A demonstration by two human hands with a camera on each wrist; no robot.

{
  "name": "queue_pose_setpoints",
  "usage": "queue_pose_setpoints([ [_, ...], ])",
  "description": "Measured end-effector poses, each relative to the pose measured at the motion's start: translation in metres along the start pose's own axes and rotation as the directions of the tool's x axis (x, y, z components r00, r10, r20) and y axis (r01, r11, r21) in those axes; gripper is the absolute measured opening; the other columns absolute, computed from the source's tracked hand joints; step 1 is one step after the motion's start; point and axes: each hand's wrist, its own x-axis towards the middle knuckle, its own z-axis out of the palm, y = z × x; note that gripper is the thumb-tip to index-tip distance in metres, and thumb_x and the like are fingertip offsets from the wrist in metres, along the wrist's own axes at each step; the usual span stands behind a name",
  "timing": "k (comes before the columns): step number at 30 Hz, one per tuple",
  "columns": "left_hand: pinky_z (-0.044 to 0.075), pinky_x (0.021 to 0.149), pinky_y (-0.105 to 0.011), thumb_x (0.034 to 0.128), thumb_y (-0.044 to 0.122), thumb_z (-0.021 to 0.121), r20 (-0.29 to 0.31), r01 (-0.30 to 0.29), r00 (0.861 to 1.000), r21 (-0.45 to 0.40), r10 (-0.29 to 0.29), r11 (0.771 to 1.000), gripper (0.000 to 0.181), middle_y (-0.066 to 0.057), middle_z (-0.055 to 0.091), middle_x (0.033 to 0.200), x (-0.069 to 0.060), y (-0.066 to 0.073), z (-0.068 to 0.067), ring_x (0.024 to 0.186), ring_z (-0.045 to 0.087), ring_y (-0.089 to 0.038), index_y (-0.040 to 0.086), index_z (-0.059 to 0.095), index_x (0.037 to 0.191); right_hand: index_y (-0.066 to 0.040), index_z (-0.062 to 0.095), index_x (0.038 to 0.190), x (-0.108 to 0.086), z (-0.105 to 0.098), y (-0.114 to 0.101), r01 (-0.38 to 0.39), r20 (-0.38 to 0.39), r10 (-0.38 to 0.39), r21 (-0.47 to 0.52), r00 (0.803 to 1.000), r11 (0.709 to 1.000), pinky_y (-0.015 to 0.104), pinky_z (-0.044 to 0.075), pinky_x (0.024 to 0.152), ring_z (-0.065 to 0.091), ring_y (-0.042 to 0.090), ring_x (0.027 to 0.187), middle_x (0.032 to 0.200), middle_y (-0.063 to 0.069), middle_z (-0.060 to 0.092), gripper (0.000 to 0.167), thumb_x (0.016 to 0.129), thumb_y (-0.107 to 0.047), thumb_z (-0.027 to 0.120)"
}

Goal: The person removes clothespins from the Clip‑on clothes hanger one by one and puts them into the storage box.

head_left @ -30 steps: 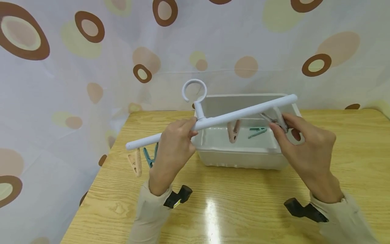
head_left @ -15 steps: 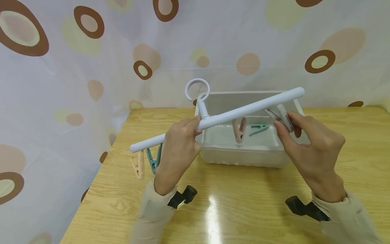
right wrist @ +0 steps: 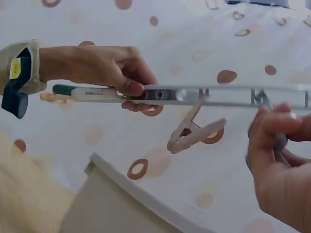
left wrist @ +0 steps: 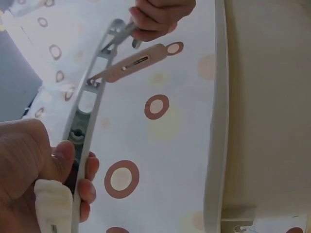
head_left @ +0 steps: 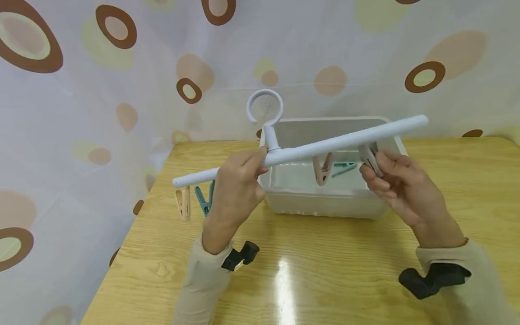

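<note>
Left hand (head_left: 236, 189) grips white clip hanger (head_left: 345, 141) beside hook (head_left: 271, 136), aloft over desk (head_left: 333, 266); right hand (head_left: 412, 192) pinches gray clothespin (head_left: 370, 162) at hanger's underside. Step apparently: seating clothespin. Next move likely calls for steady hanger, aligned push.

From your right hand (head_left: 406, 187), you have passing room over the table (head_left: 483, 194) at three o'clock and, short of the tub (head_left: 325, 204), at seven. The white bar (head_left: 341, 142) blocks ten through one; the pink clip (head_left: 322, 177) and your left hand (head_left: 237, 192) obstruct nine.
</note>
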Motion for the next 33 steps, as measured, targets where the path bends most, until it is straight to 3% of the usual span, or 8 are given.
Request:
queue_pose_setpoints([
  [1, 0.055, 0.067, -0.036, 0.0766, -0.012, 0.069, -0.045, -0.051, 0.998, -0.004, 0.051, 0.999, 0.024, -0.011, 0.069, 0.085, 0.0, -0.001, 0.0, 0.075, 0.065, -0.028, -0.005, 0.07, 0.1, 0.013, 0.051, 0.114, -0.001, -0.004, 0.0, -0.114, 0.06, 0.103, 0.241, 0.993, 0.964, 0.017, 0.023, 0.05, 0.029, 0.013, 0.058, 0.089, 0.017, 0.055, 0.034, 0.105, -0.003, 0.023],
  [2, 0.054, 0.068, -0.036, 0.0769, -0.01, 0.071, -0.087, -0.097, 0.992, -0.003, 0.096, 0.995, 0.023, -0.012, 0.068, 0.084, 0.0, -0.002, 0.0, 0.076, 0.065, -0.028, -0.006, 0.07, 0.1, 0.014, 0.048, 0.118, -0.001, -0.006, 0.0, -0.211, 0.144, 0.166, 0.393, 0.975, 0.895, 0.018, 0.019, 0.051, 0.024, 0.012, 0.059, 0.088, 0.016, 0.049, 0.037, 0.105, -0.005, 0.019],
  [4, 0.053, 0.071, -0.037, 0.0783, -0.006, 0.072, -0.168, -0.17, 0.971, 0.006, 0.168, 0.985, 0.019, -0.013, 0.068, 0.084, 0.002, -0.004, 0.0, 0.075, 0.064, -0.028, -0.006, 0.07, 0.097, 0.016, 0.042, 0.125, 0.0, -0.009, -0.001, -0.338, 0.289, 0.213, 0.507, 0.933, 0.793, 0.016, 0.019, 0.051, 0.021, 0.01, 0.058, 0.083, 0.013, 0.038, 0.038, 0.105, -0.007, 0.02],
  [5, 0.053, 0.071, -0.038, 0.0785, -0.002, 0.073, -0.202, -0.198, 0.959, 0.015, 0.197, 0.98, 0.018, -0.013, 0.068, 0.084, 0.003, -0.004, 0.0, 0.075, 0.063, -0.028, -0.005, 0.07, 0.096, 0.016, 0.04, 0.127, 0.001, -0.009, -0.002, -0.356, 0.32, 0.213, 0.503, 0.923, 0.788, 0.015, 0.019, 0.05, 0.021, 0.009, 0.056, 0.081, 0.011, 0.033, 0.037, 0.105, -0.006, 0.021],
  [8, 0.052, 0.075, -0.039, 0.0814, 0.004, 0.072, -0.265, -0.252, 0.93, 0.048, 0.256, 0.967, 0.015, -0.012, 0.069, 0.085, 0.006, -0.006, 0.0, 0.076, 0.063, -0.027, -0.004, 0.07, 0.094, 0.019, 0.04, 0.128, 0.003, -0.01, -0.009, -0.347, 0.351, 0.201, 0.426, 0.915, 0.836, 0.014, 0.017, 0.047, 0.02, 0.009, 0.055, 0.078, 0.01, 0.023, 0.037, 0.103, -0.002, 0.022],
  [10, 0.052, 0.077, -0.04, 0.0817, 0.003, 0.071, -0.271, -0.266, 0.924, 0.049, 0.269, 0.963, 0.014, -0.012, 0.07, 0.086, 0.007, -0.007, -0.001, 0.077, 0.062, -0.027, -0.003, 0.07, 0.093, 0.02, 0.041, 0.128, 0.004, -0.011, -0.014, -0.322, 0.344, 0.194, 0.37, 0.919, 0.871, 0.014, 0.016, 0.046, 0.019, 0.009, 0.057, 0.08, 0.012, 0.025, 0.039, 0.103, -0.002, 0.02],
  [17, 0.052, 0.077, -0.039, 0.0789, -0.003, 0.072, -0.216, -0.23, 0.949, 0.023, 0.229, 0.973, 0.017, -0.014, 0.069, 0.086, 0.007, -0.009, -0.002, 0.078, 0.064, -0.028, -0.005, 0.069, 0.095, 0.011, 0.032, 0.142, 0.0, -0.014, -0.018, -0.324, 0.275, 0.22, 0.428, 0.936, 0.844, 0.017, 0.021, 0.055, 0.02, 0.012, 0.065, 0.114, 0.025, 0.052, 0.047, 0.105, -0.007, 0.01],
  [33, 0.053, 0.073, -0.039, 0.0764, -0.014, 0.068, -0.202, -0.149, 0.969, -0.009, 0.144, 0.989, 0.022, -0.013, 0.069, 0.084, 0.007, -0.016, -0.006, 0.078, 0.065, -0.029, -0.007, 0.069, 0.097, 0.017, 0.039, 0.126, -0.001, -0.017, -0.019, -0.316, 0.196, 0.255, 0.406, 0.947, 0.858, 0.017, 0.02, 0.052, 0.019, 0.012, 0.061, 0.098, 0.019, 0.055, 0.049, 0.105, -0.011, 0.005],
])
